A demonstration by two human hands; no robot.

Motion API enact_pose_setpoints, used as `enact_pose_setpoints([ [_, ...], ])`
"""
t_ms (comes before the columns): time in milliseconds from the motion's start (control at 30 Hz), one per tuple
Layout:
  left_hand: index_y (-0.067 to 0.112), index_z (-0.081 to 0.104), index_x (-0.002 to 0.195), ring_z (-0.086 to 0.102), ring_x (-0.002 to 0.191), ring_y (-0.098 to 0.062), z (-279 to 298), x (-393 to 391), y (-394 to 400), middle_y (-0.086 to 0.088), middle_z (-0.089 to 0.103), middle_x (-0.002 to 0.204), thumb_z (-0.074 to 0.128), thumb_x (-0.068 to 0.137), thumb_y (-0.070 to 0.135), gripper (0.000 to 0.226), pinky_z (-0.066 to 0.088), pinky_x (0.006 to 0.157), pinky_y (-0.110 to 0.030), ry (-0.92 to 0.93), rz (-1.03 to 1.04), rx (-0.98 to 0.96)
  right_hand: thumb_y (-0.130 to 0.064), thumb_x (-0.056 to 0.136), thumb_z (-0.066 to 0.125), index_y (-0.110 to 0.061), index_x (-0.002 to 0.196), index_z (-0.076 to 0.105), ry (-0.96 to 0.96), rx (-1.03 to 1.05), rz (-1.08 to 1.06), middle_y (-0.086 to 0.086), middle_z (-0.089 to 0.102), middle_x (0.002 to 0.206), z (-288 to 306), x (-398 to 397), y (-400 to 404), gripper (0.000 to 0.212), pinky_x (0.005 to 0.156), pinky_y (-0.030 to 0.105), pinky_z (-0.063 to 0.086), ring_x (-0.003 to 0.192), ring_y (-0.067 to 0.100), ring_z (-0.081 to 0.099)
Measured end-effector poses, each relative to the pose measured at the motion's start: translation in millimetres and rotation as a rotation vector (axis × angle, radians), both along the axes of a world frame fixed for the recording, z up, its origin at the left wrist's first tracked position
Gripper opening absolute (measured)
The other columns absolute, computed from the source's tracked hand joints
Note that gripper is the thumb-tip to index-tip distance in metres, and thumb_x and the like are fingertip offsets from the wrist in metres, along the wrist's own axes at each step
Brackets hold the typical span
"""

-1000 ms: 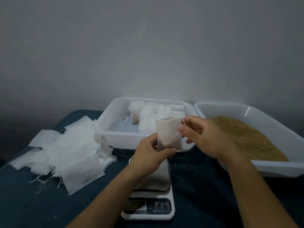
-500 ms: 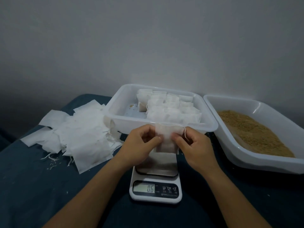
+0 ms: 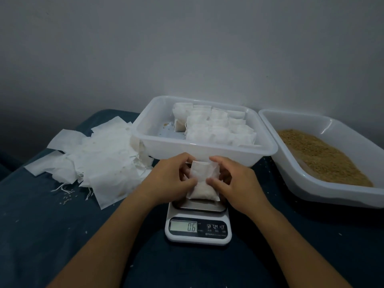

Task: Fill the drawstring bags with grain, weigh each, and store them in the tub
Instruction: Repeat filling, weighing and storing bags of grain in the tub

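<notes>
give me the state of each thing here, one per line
held bag: filled, gripped by both hands over the scale
left hand: grips bag
right hand: grips bag
scale: on, shows 0.6
tub: partly filled with bags
grain tray: holds grain

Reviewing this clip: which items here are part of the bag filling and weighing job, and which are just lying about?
In use: filled bag held by left hand and right hand; scale; storage tub with filled bags; grain tray; empty bags.

Lying about: spilled grains on the dark cloth.
</notes>
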State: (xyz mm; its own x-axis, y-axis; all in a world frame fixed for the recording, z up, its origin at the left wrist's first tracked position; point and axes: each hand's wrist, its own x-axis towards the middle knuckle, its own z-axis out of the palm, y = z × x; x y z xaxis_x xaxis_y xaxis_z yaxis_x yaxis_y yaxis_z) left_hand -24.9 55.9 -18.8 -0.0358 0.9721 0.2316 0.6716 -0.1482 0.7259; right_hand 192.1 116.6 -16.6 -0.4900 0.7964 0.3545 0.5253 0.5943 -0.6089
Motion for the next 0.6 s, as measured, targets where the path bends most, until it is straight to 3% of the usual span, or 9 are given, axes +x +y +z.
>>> enact_pose_setpoints([
  [67, 0.039, 0.064, 0.114, 0.065, 0.074, -0.002, 0, -1, 0, 0.018, 0.069, 0.089, 0.080, 0.083, 0.029, 0.036, 0.054, 0.071, -0.021, 0.051, 0.019, 0.017, -0.040, 0.087, 0.083, -0.035, 0.145, 0.057, -0.028, -0.010, -0.018, -0.011, 0.065, 0.112, 1, 4, 4, 0.063, 0.081, 0.006, 0.046, 0.096, -0.004, 0.061],
  [167, 0.041, 0.065, 0.114, 0.062, 0.073, 0.000, -1, -5, 3, 0.019, 0.069, 0.094, 0.082, 0.082, 0.029, 0.038, 0.052, 0.074, -0.019, -0.004, 0.067, 0.033, -0.053, 0.090, 0.074, -0.042, 0.143, 0.054, -0.025, -0.087, -0.052, -0.019, 0.062, 0.115, 4, 13, 12, 0.058, 0.079, 0.006, 0.043, 0.097, -0.006, 0.062],
  [233, 0.041, 0.065, 0.113, 0.062, 0.077, 0.005, -3, -8, 5, 0.019, 0.070, 0.095, 0.081, 0.085, 0.031, 0.033, 0.047, 0.075, -0.012, -0.026, 0.121, 0.045, -0.056, 0.093, 0.068, -0.045, 0.128, 0.060, 0.008, -0.115, -0.107, -0.022, 0.065, 0.108, 3, 18, 18, 0.037, 0.072, 0.005, 0.044, 0.093, -0.008, 0.063],
  [300, 0.037, 0.068, 0.112, 0.062, 0.079, 0.006, -7, -13, 9, 0.016, 0.072, 0.092, 0.078, 0.089, 0.032, 0.025, 0.048, 0.077, -0.014, -0.097, 0.209, 0.032, -0.054, 0.097, 0.064, -0.038, 0.099, 0.067, 0.047, -0.126, -0.196, -0.017, 0.071, 0.090, -1, 24, 27, 0.016, 0.069, 0.008, 0.045, 0.083, -0.006, 0.065],
  [367, 0.032, 0.071, 0.110, 0.066, 0.083, 0.001, -12, -21, 13, 0.014, 0.072, 0.090, 0.075, 0.092, 0.029, 0.019, 0.053, 0.080, -0.022, -0.170, 0.319, -0.004, -0.052, 0.099, 0.061, -0.030, 0.085, 0.070, 0.059, -0.180, -0.247, -0.013, 0.073, 0.077, -11, 29, 35, 0.028, 0.067, 0.022, 0.051, 0.068, 0.003, 0.068],
  [467, 0.025, 0.072, 0.111, 0.065, 0.088, -0.005, -24, -32, 20, 0.014, 0.069, 0.093, 0.072, 0.094, 0.025, 0.017, 0.050, 0.085, -0.025, -0.141, 0.440, -0.067, -0.046, 0.101, 0.063, -0.028, 0.086, 0.074, 0.021, -0.254, -0.267, -0.020, 0.072, 0.071, -27, 34, 44, 0.026, 0.061, 0.024, 0.048, 0.056, 0.005, 0.068],
  [600, 0.019, 0.071, 0.116, 0.063, 0.096, -0.014, -37, -40, 25, 0.006, 0.068, 0.098, 0.069, 0.096, 0.019, 0.020, 0.043, 0.088, -0.023, 0.005, 0.463, -0.113, -0.042, 0.099, 0.066, -0.031, 0.085, 0.076, 0.091, -0.282, -0.281, -0.016, 0.073, 0.070, -39, 36, 53, 0.020, 0.058, 0.023, 0.048, 0.052, 0.007, 0.067],
])
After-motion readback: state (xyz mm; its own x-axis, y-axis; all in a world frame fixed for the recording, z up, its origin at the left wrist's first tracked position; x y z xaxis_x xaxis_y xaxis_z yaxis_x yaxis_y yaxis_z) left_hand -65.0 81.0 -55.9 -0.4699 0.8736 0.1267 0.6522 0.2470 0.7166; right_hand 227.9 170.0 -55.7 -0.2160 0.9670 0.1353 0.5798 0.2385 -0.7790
